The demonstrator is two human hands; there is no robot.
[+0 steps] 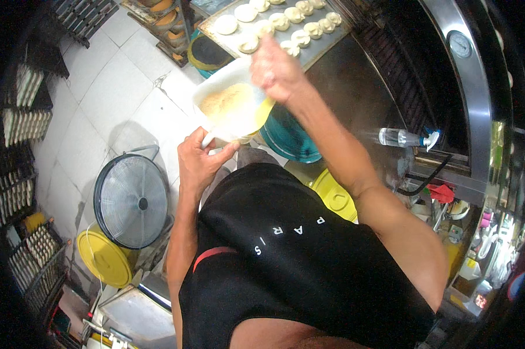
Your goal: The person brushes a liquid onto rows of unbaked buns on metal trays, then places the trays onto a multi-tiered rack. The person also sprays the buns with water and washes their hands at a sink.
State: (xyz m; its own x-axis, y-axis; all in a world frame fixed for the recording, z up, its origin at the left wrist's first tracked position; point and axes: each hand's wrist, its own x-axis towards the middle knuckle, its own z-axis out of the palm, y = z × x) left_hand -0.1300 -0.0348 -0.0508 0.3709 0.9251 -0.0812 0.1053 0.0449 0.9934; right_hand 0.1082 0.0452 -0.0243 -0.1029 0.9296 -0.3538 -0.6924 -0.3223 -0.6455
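My left hand (203, 157) grips the near rim or handle of a white plastic container (236, 72), thumb along its edge. Pale yellow-brown powder or crumbs (223, 102) lie inside it. My right hand (277, 72) is blurred, with its fingers bunched above the container's far right rim; whether anything is between them cannot be told. Just beyond the fingers is a metal baking tray (319, 48). Several round pieces of pale dough (246, 13) sit on it in rows, some with a twisted or pleated look.
A round floor fan (131, 200) and a yellow lid (103, 257) stand at left. Teal tub (293, 135) and another yellow lid (334, 196) are beside my body. At right, a spray bottle (400, 137) lies near an oven-like steel frame with a dial gauge (459, 44). Loaded racks (27, 126) line the far left.
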